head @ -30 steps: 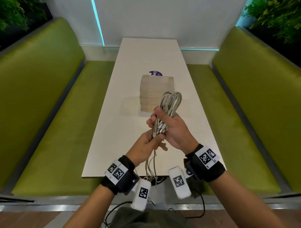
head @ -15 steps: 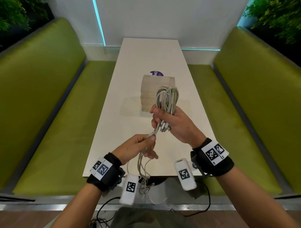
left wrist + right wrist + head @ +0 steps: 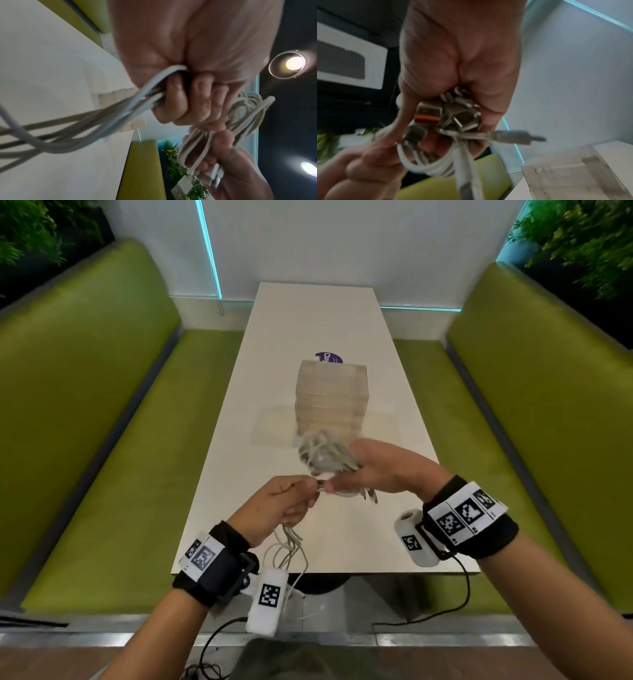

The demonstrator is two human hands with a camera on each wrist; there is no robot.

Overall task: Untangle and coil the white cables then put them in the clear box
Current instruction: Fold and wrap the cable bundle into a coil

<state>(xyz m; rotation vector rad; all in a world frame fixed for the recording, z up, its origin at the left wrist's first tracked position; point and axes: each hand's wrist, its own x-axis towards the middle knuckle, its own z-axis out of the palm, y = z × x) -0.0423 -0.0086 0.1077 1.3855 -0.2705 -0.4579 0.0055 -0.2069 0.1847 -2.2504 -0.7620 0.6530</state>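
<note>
My right hand point(image 3: 356, 470) grips a looped bundle of white cables point(image 3: 320, 451) above the near half of the white table point(image 3: 239, 474); the loops point left and look blurred. In the right wrist view several metal plugs point(image 3: 452, 115) sit bunched in that fist. My left hand point(image 3: 291, 501) holds the loose cable strands point(image 3: 287, 549), which hang past the table's near edge. The left wrist view shows its fingers point(image 3: 188, 100) curled round those strands point(image 3: 102, 119). The clear box point(image 3: 330, 402) stands just beyond the hands.
A clear lid point(image 3: 274, 428) lies flat to the left of the box. A purple sticker point(image 3: 329, 358) shows behind the box. Green benches point(image 3: 102, 440) run along both sides of the table, and a white wall closes the far end.
My right hand has turned the cable bundle from upright to lying sideways, loops to the left, and lowered it. My left hand has risen to meet it while still holding the strands.
</note>
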